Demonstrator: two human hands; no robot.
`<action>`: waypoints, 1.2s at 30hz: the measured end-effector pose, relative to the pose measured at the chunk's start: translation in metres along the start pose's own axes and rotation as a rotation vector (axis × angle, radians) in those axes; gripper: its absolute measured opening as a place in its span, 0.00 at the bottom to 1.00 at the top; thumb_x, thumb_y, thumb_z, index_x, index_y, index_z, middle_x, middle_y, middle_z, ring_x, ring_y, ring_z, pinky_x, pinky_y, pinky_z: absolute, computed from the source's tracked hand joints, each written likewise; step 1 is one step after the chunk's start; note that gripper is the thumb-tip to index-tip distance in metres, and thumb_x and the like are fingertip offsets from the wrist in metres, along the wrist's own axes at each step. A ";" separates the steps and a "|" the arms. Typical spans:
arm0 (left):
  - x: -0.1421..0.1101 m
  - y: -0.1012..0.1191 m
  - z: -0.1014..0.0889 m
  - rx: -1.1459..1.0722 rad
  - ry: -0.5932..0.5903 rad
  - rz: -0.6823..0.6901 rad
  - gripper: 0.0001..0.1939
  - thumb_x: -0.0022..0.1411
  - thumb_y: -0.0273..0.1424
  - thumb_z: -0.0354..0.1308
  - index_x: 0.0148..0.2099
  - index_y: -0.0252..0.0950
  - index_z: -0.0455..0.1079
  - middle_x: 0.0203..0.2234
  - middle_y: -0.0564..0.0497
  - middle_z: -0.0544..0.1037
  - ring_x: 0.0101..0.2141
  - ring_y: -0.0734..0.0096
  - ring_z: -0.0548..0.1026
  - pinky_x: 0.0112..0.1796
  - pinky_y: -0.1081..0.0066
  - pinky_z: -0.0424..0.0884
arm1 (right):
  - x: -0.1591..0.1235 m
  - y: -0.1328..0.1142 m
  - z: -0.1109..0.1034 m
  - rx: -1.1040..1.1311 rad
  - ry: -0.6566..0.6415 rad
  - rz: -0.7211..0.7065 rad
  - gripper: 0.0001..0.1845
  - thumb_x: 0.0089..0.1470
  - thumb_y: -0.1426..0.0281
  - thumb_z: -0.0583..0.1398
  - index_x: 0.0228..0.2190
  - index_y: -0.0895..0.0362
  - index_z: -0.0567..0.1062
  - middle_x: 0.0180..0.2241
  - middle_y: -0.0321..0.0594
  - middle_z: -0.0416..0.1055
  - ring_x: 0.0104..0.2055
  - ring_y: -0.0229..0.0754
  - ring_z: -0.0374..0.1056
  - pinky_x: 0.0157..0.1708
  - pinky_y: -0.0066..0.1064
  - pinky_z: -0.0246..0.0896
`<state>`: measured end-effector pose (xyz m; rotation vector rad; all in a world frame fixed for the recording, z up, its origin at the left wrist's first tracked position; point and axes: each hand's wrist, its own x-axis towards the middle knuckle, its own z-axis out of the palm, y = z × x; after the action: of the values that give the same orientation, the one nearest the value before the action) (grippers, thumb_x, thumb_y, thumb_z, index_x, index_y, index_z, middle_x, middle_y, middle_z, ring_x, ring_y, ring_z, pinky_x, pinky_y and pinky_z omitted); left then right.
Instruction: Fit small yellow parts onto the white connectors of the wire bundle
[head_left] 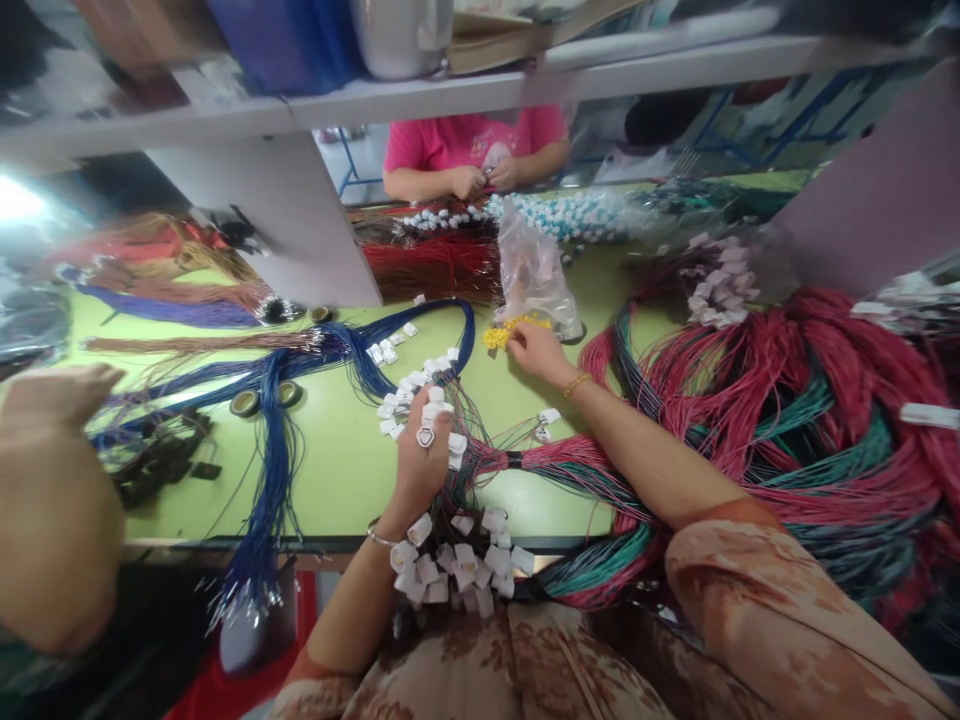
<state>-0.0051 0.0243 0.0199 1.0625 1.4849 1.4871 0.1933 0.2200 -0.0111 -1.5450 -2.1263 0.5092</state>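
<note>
My left hand [421,455] is closed around a wire connector, one of a bunch of white connectors [412,385] on thin red, green and dark wires. Further back on the green table, my right hand [538,352] reaches into a small heap of yellow pieces [499,337], its fingertips pinched together on them. Whether a piece is between those fingers is too small to tell. A black tie binds the wire bundle [555,455] to the right of my left hand. More white connectors [465,565] hang at the table's front edge, near my lap.
A clear plastic bag [529,265] stands behind the yellow heap. Blue wires [274,450] and tape rolls [244,402] lie left; a large pile of red and green wires [750,400] fills the right. Across the table sits a person in a pink shirt [472,145]. A shelf [480,95] runs overhead.
</note>
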 end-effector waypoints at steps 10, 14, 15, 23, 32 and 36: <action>0.002 0.002 0.000 -0.078 -0.050 -0.056 0.19 0.60 0.43 0.66 0.49 0.38 0.79 0.37 0.47 0.82 0.36 0.68 0.77 0.37 0.70 0.74 | -0.030 -0.059 -0.015 1.126 -0.222 0.072 0.15 0.44 0.64 0.71 0.30 0.58 0.75 0.26 0.36 0.76 0.26 0.34 0.73 0.26 0.25 0.70; 0.004 0.000 -0.002 -0.217 -0.097 -0.157 0.23 0.55 0.43 0.70 0.49 0.37 0.78 0.35 0.47 0.82 0.28 0.74 0.74 0.28 0.74 0.70 | -0.049 -0.083 -0.022 1.272 -0.371 0.046 0.17 0.44 0.64 0.73 0.32 0.58 0.74 0.29 0.38 0.78 0.29 0.35 0.75 0.29 0.25 0.72; 0.004 0.000 -0.002 -0.233 -0.100 -0.171 0.23 0.54 0.43 0.70 0.49 0.36 0.78 0.35 0.47 0.82 0.27 0.75 0.74 0.27 0.74 0.70 | -0.052 -0.086 -0.023 1.296 -0.384 0.047 0.17 0.44 0.64 0.73 0.32 0.58 0.74 0.29 0.37 0.78 0.29 0.35 0.75 0.28 0.25 0.72; 0.004 -0.001 -0.001 -0.307 -0.098 -0.172 0.23 0.53 0.43 0.72 0.46 0.36 0.73 0.32 0.49 0.82 0.28 0.73 0.76 0.27 0.75 0.70 | -0.062 -0.094 -0.022 1.379 -0.512 0.036 0.16 0.44 0.64 0.73 0.33 0.59 0.79 0.25 0.35 0.76 0.24 0.32 0.71 0.27 0.25 0.70; 0.003 -0.002 0.001 -0.332 -0.090 -0.129 0.21 0.53 0.41 0.72 0.45 0.36 0.75 0.32 0.50 0.82 0.29 0.72 0.77 0.32 0.72 0.71 | -0.077 -0.104 -0.027 0.801 -0.162 -0.489 0.05 0.60 0.71 0.60 0.35 0.57 0.78 0.31 0.37 0.74 0.33 0.37 0.70 0.36 0.33 0.67; 0.003 -0.006 -0.002 -0.241 -0.080 -0.036 0.19 0.54 0.38 0.71 0.46 0.35 0.77 0.31 0.52 0.81 0.30 0.72 0.76 0.34 0.72 0.71 | -0.084 -0.108 -0.029 0.559 -0.003 -0.698 0.10 0.60 0.78 0.56 0.36 0.56 0.77 0.34 0.40 0.74 0.37 0.39 0.69 0.39 0.34 0.66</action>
<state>-0.0089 0.0268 0.0143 0.9336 1.2275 1.5352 0.1471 0.1084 0.0598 -0.4587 -2.0969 0.7492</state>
